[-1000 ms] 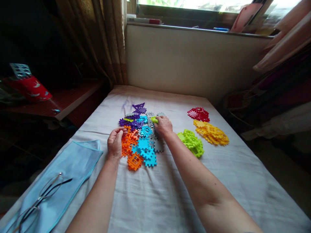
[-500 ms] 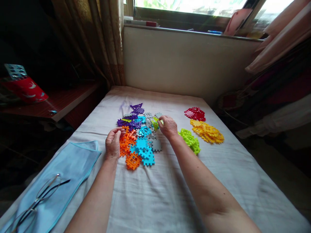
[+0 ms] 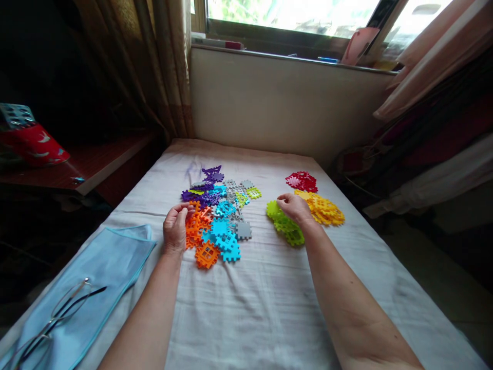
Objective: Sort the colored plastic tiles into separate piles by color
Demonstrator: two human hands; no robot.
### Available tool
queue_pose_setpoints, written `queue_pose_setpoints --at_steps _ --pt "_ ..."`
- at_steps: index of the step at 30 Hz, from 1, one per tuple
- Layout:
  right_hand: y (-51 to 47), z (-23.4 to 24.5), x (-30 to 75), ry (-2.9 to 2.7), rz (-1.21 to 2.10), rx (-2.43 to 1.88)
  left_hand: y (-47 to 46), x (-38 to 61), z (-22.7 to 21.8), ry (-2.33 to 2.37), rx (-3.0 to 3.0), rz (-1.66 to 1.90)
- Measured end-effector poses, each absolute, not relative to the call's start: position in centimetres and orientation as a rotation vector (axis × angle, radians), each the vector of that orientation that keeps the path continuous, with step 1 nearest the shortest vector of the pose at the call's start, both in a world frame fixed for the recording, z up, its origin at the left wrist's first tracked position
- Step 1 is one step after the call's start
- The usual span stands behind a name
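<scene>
My right hand (image 3: pixel 295 208) is over the pile of lime green interlocking tiles (image 3: pixel 285 226), its fingers pinched on a green tile at the pile's upper edge. Beside the orange tiles (image 3: pixel 207 255), my left hand (image 3: pixel 176 226) has its fingers curled against the thumb; whatever may be between them is hidden. Blue tiles (image 3: pixel 221 226), grey tiles (image 3: pixel 243 230) and purple tiles (image 3: pixel 192 196) lie mixed with the orange ones. Among them, near the grey pieces, a lime green tile (image 3: pixel 254 193) rests at the heap's right edge.
Yellow tiles (image 3: pixel 323 209) and red tiles (image 3: pixel 301 181) form separate piles at the right. Eyeglasses (image 3: pixel 50 325) lie on a light blue cloth (image 3: pixel 111 267) at the left of the sheet-covered surface (image 3: pixel 231 318). A red container (image 3: pixel 36 144) stands on a side table.
My right hand has moved right, from the lime green tile by the grey pieces to the green pile. My left hand stays beside the orange tiles. The view has shifted slightly.
</scene>
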State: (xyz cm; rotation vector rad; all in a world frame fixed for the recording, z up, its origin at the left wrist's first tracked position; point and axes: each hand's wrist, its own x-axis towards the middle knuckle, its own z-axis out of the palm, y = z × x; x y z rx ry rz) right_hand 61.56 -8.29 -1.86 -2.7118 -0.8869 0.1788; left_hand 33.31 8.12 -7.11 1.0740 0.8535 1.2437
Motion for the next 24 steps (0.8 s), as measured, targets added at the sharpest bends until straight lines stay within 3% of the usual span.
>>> queue_pose_setpoints --at_steps 10,24 --pt "-7.9 -0.8 61.0 -0.905 0.146 -2.934 8.0 33.3 -7.0 0.855 1.025 1.243" --pt "-1.6 -3.4 58.3 -1.31 0.117 -2.839 7.9 33.2 -7.0 0.868 1.004 1.228"
